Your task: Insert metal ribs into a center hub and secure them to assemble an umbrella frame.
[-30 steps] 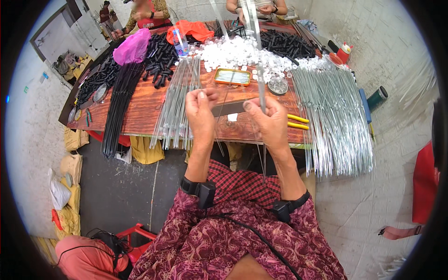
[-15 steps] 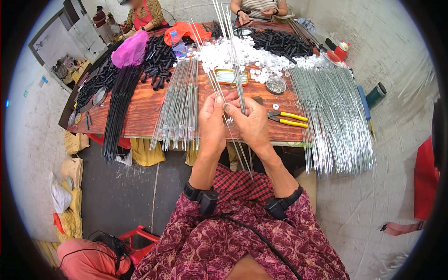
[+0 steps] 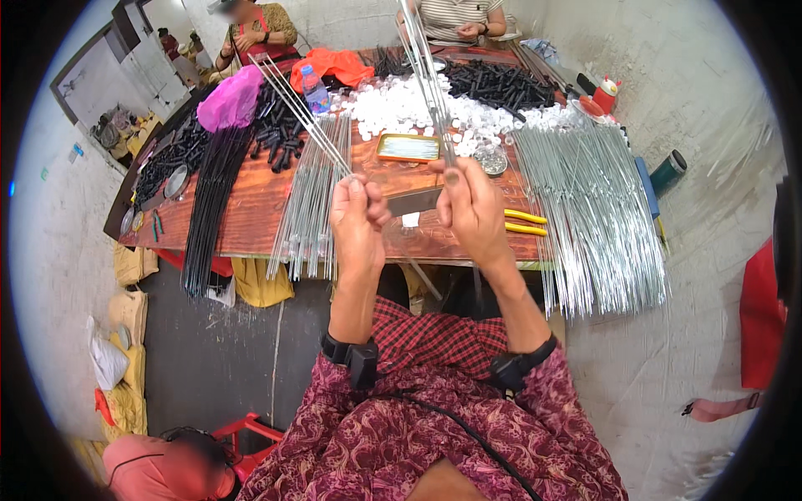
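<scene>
My left hand (image 3: 357, 221) is closed on a few thin metal rods (image 3: 302, 115) that slant up and away to the left. In my right hand (image 3: 473, 209) is a bundle of thin metal rods (image 3: 431, 83), pointing up and away over the pile of small white caps (image 3: 388, 113). The two hands are apart above the near part of the table. Between them a flat grey metal bar (image 3: 415, 200) lies on the wood. Beyond it sits a yellow-rimmed tin (image 3: 409, 157) of thin pieces. Yellow-handled pliers (image 3: 525, 224) lie beside my right hand.
Metal rods lie in bunches at left (image 3: 309, 200) and right (image 3: 589, 217), overhanging the table edge (image 3: 242, 238). Black rods (image 3: 219, 209) lie farther left, near black tubular parts (image 3: 280, 125). A bottle (image 3: 315, 90) stands behind. Two people work across the table; another person is at lower left.
My hands have moved apart. The left has swung its few rods to the left, away from the bundle in the right hand. The grey bar between them now shows.
</scene>
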A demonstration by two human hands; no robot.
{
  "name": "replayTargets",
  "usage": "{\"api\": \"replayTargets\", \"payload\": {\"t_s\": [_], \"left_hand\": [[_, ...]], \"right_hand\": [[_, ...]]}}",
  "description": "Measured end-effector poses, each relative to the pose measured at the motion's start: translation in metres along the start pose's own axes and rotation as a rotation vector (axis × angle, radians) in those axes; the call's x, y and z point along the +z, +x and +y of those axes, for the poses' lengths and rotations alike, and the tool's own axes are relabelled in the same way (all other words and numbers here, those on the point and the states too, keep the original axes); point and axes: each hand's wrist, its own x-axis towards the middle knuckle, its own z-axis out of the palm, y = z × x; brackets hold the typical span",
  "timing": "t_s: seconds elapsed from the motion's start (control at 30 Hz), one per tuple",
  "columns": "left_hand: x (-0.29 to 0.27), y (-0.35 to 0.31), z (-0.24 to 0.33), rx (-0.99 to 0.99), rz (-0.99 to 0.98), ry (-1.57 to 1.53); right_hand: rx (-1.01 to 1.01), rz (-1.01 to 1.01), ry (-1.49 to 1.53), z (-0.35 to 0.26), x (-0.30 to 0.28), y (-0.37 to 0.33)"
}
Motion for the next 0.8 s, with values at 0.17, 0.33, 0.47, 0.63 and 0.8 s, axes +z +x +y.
{"api": "replayTargets", "payload": {"t_s": [0.17,0.33,0.47,0.63,0.8], "left_hand": [[-0.005,-0.003,0.006,0.073,-0.034,0.038],[0.003,0.002,0.005,0.055,0.010,0.065],[-0.001,-0.004,0.005,0.069,0.074,0.060],[0.007,-0.001,0.014,0.025,0.044,0.026],[0.019,0.002,0.013,0.033,0.021,-0.005]], "right_hand": [[-0.092,0.035,-0.297,0.011,-0.019,0.036],[-0.126,0.042,-0.460,0.015,-0.030,0.064],[-0.006,0.007,-0.280,0.012,-0.034,0.056],[0.013,-0.097,-0.055,0.015,-0.026,0.047],[0.077,-0.059,-0.071,0.005,-0.019,0.036]]}}
